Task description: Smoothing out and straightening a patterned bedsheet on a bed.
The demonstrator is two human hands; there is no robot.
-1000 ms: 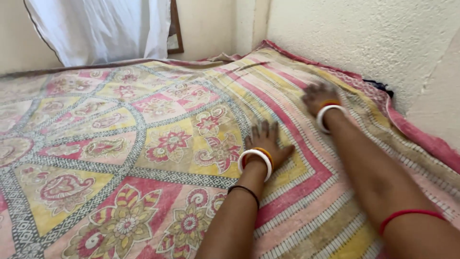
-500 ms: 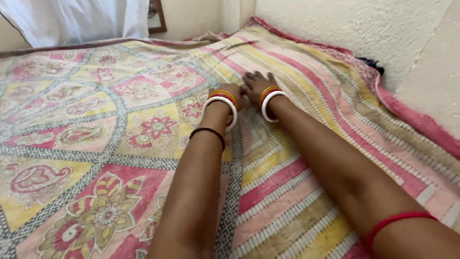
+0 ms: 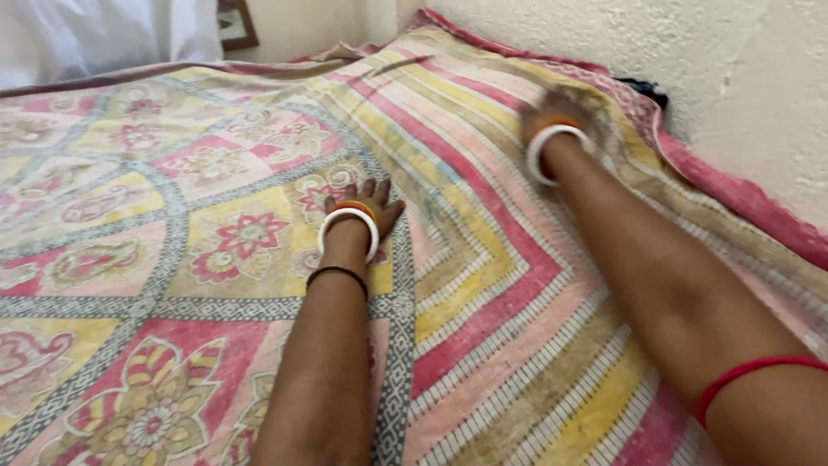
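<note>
A patterned bedsheet [image 3: 216, 216] with pink, yellow and grey flower panels and a striped border covers the bed. My left hand [image 3: 366, 201] lies flat on it near the middle, fingers spread, a white and an orange bangle on the wrist. My right hand [image 3: 561, 112] presses flat on the striped border close to the wall, blurred by motion, with a white bangle at the wrist. Neither hand holds anything.
A rough cream wall [image 3: 733, 78] runs along the right side of the bed, and the sheet's pink edge [image 3: 733, 203] rides up against it. White cloth [image 3: 95, 34] hangs at the far left, beside a framed picture [image 3: 235, 22].
Half a second ago both hands were together near the sheet's middle. My right hand has swept out toward the wall and my left hand has slid back toward me.
</note>
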